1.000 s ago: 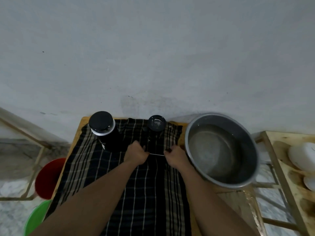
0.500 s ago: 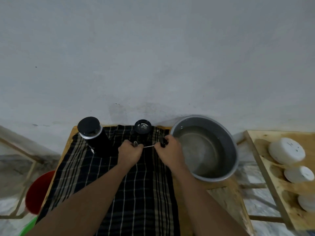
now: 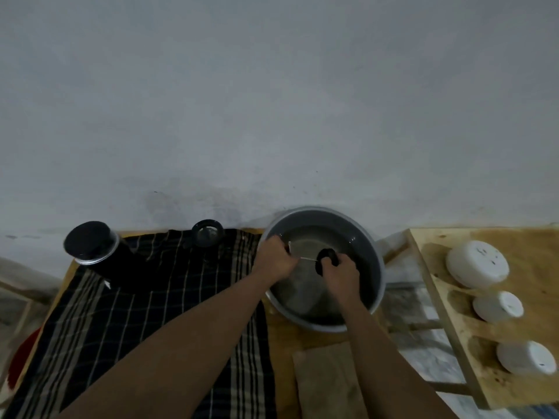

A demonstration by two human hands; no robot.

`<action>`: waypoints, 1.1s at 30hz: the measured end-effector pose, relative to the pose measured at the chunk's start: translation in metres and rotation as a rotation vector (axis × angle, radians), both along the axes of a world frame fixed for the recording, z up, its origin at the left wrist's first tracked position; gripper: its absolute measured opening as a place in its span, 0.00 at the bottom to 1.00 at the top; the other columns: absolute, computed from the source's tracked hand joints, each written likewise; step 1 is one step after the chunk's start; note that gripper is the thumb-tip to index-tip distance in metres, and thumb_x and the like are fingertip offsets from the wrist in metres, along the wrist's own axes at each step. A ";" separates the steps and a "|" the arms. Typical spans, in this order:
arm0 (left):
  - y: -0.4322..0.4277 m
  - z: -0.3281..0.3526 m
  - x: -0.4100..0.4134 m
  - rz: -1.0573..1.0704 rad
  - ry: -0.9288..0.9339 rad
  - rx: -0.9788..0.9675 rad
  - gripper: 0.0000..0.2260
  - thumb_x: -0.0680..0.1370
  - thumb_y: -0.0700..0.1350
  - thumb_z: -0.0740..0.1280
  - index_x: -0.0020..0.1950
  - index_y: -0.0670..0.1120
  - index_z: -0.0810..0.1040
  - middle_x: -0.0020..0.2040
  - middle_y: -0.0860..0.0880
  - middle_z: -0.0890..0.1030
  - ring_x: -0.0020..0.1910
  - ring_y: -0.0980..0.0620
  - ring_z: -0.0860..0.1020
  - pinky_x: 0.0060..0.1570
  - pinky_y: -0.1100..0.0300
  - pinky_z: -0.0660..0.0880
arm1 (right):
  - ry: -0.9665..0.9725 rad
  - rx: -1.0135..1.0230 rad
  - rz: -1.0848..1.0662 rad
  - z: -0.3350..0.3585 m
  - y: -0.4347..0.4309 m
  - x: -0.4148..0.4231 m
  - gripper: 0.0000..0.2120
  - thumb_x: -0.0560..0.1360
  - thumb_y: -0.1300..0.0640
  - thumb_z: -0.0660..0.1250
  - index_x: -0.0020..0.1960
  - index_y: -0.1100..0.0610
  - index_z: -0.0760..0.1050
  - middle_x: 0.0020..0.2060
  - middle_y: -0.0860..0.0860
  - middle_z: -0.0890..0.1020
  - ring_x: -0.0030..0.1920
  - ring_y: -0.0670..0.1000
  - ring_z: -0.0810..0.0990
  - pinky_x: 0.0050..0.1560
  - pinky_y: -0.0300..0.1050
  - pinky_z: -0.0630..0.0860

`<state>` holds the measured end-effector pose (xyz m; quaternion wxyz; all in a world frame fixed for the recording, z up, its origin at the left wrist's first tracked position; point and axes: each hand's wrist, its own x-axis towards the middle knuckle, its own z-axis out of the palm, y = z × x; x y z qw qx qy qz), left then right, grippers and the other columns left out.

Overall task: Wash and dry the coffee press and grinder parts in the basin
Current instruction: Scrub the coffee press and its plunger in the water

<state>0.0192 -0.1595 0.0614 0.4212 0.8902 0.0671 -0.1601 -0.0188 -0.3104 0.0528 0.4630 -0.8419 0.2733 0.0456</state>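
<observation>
Left hand (image 3: 273, 260): fingers curled round one end of a thin metal rod (image 3: 307, 259). Right hand (image 3: 341, 275): closed on the black disc (image 3: 326, 257) at the rod's other end. The piece is held level between the two hands, inside the rim of the basin (image 3: 370, 255); whether it touches the water (image 3: 302, 285) cannot be told. The basin is metal, holds shallow water and stands on the bench (image 3: 279, 334) just right of the checked cloth (image 3: 145, 313). On the cloth, at its far edge, are a tall black canister (image 3: 90, 246), upright with its lid on, and a small black cylinder (image 3: 208, 234), upright; both are well apart from the basin. Right of the bench, a wooden rack (image 3: 538, 246) bears three white bowls (image 3: 477, 264).

Status, as judged: washing is at its opening stage, with one part entering the basin. The two vessels on the cloth appear untouched and unwashed. All drying is outstanding, and the cloth is the likely place for it.
</observation>
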 end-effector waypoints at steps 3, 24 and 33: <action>-0.016 -0.024 0.005 -0.023 0.150 0.041 0.17 0.76 0.47 0.73 0.59 0.39 0.75 0.54 0.41 0.82 0.50 0.44 0.81 0.43 0.57 0.76 | 0.106 -0.005 0.072 -0.022 -0.015 0.007 0.05 0.82 0.57 0.63 0.55 0.57 0.75 0.39 0.50 0.76 0.41 0.51 0.76 0.45 0.44 0.69; -0.061 -0.078 0.024 -0.238 0.099 0.083 0.18 0.73 0.38 0.69 0.62 0.48 0.79 0.56 0.44 0.84 0.57 0.44 0.82 0.57 0.52 0.78 | -0.027 -0.071 0.521 -0.072 -0.047 0.043 0.17 0.72 0.72 0.63 0.53 0.53 0.76 0.55 0.51 0.74 0.55 0.52 0.73 0.59 0.46 0.71; -0.066 -0.079 0.020 -0.123 0.048 0.228 0.14 0.75 0.46 0.69 0.61 0.47 0.78 0.52 0.45 0.83 0.52 0.44 0.83 0.54 0.49 0.80 | 0.178 -0.384 0.408 -0.067 -0.040 0.051 0.03 0.76 0.53 0.68 0.46 0.52 0.78 0.43 0.50 0.78 0.51 0.53 0.78 0.60 0.50 0.73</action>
